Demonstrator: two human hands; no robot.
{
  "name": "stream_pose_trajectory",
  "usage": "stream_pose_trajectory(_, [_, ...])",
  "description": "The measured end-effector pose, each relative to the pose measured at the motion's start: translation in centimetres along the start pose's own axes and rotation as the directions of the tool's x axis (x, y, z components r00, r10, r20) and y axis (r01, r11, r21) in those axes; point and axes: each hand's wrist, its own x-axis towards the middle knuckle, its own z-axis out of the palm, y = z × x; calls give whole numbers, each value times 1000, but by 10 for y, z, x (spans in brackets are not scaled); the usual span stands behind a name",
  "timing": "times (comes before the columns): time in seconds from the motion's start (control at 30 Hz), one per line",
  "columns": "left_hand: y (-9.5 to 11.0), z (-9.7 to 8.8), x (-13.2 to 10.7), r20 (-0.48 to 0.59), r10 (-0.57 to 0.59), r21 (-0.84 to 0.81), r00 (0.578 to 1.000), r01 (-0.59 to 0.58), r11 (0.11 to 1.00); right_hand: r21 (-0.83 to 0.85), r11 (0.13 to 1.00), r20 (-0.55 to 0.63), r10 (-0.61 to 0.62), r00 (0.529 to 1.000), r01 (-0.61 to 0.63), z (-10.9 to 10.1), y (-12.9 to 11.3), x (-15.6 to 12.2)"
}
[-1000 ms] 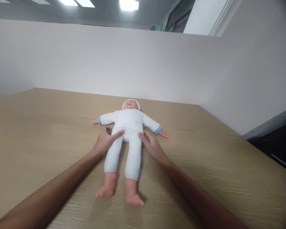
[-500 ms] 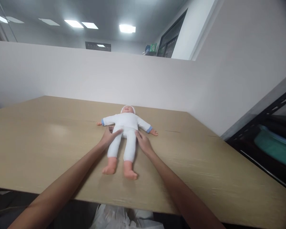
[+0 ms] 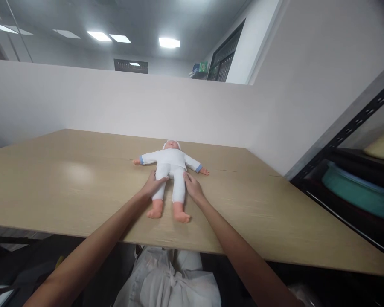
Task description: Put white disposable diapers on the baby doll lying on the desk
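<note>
A baby doll [image 3: 170, 168] in a white suit with blue cuffs and a white cap lies face up on a light wooden table [image 3: 83, 192], arms spread, bare feet toward me. My left hand [image 3: 152, 186] rests against the doll's left hip and thigh, thumb laid over the upper leg. My right hand [image 3: 193, 189] lies at the other hip, fingers flat beside the leg. Both hands touch the doll from the sides; neither is wrapped round it.
A white partition wall [image 3: 115, 106] runs behind the table. A black metal shelf rack [image 3: 342, 136] stands at the right with a teal basin [image 3: 355, 189] on it. The table's near edge shows, with my white clothing [image 3: 169, 281] below it.
The view has pulled back from the table, so the doll looks smaller and the table's near edge and the rack have come into sight. My hands stay at the doll's hips.
</note>
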Motion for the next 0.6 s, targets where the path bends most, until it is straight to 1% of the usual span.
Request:
stream_pose_trajectory(0.1, [11,-1,-14,-31,-54,67,998,56,996,45,999,6,24,1000,-24,-3,-6,-17])
stream_pose_trajectory(0.17, [23,-5,-38,-41,-52,118,998,56,991,79,996,18,35,999,-36,-11,-9,-45])
stream_pose_trajectory(0.2, [30,-8,-56,-58,-40,136,997,48,989,95,995,22,32,999,-34,-17,-10,-65])
stream_pose_trajectory(0.23, [37,-11,-81,-86,-12,172,996,26,985,104,995,15,8,1000,-10,-25,-9,-89])
stream_pose_trajectory(0.27, [43,-14,-110,-115,23,208,993,2,978,109,994,2,-22,1000,21,-34,-7,-117])
stream_pose_trajectory(0.3, [47,-17,-144,-138,85,261,987,-47,964,105,990,-33,-90,995,93,-43,-3,-148])
stream_pose_trajectory(0.33, [47,-19,-181,-131,201,389,971,-136,911,38,964,-122,-257,959,263,-51,4,-179])
stream_pose_trajectory(0.37, [43,-21,-219,-143,287,486,947,-185,854,-60,909,-190,-417,889,413,-57,12,-209])
stream_pose_trajectory(0.4, [34,-22,-257,-175,331,539,927,-191,820,-141,830,-237,-557,796,539,-62,22,-238])
stream_pose_trajectory(0.43, [22,-23,-292,-183,308,570,933,-155,807,-180,749,-235,-662,712,637,-63,34,-262])
stream_pose_trajectory(0.47, [7,-23,-323,-176,200,576,964,-64,815,-173,701,-175,-713,679,692,-61,45,-282])
stream_pose_trajectory(0.5, [-9,-23,-349,-189,59,549,980,56,834,-148,719,-88,-694,715,679,-55,57,-298])
stream_pose_trajectory(0.53, [-24,-23,-368,-228,-69,491,971,176,853,-121,777,-12,-624,782,618,-47,68,-308])
stream_pose_trajectory(0.57, [-38,-23,-382,-244,-179,442,953,274,854,-98,852,61,-511,858,514,-37,77,-314])
stream_pose_trajectory(0.6, [-48,-22,-390,-230,-233,442,945,315,840,-69,920,123,-375,919,385,-25,84,-315])
